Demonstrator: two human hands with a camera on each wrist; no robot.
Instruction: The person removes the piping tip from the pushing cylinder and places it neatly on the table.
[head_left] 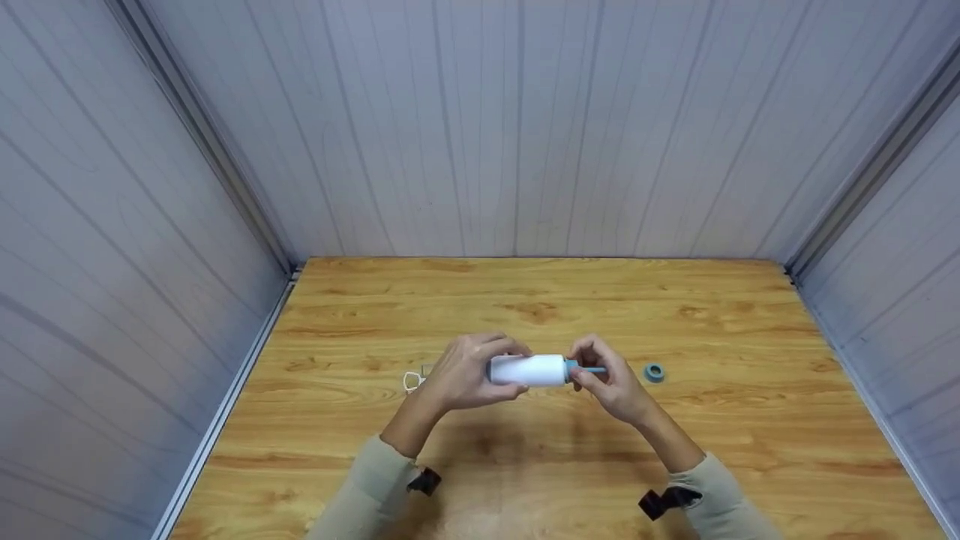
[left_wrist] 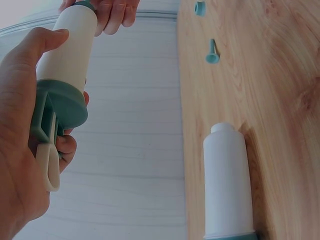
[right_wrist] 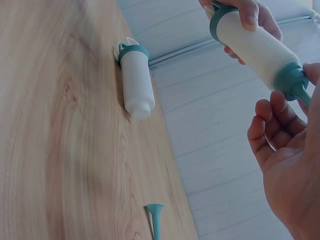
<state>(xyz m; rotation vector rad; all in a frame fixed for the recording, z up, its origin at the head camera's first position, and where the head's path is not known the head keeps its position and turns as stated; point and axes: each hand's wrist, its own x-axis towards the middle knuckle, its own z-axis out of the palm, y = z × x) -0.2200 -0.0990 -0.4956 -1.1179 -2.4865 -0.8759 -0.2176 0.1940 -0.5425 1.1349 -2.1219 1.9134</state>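
Held level above the table is a white barrel-shaped syringe [head_left: 541, 370] with teal ends. My left hand [head_left: 469, 375] grips its barrel, thumb on one side and fingers on the other. At the handle end, a teal grip [left_wrist: 65, 102] and a white plunger ring [left_wrist: 49, 167] show in the left wrist view. My right hand [head_left: 613, 384] pinches the teal cap at the other end with thumb and forefinger. From that cap a slim teal nozzle [head_left: 596, 369] points right. In the right wrist view the thumb and forefinger partly hide the cap [right_wrist: 290, 79].
A second white syringe [right_wrist: 136, 82] with a teal collar lies on the wooden table [head_left: 540, 300], mostly hidden behind the left hand in the head view. Also on the table are a loose teal nozzle [left_wrist: 212, 56] and a teal ring [head_left: 654, 373]. Pale panels [head_left: 480, 127] enclose the table.
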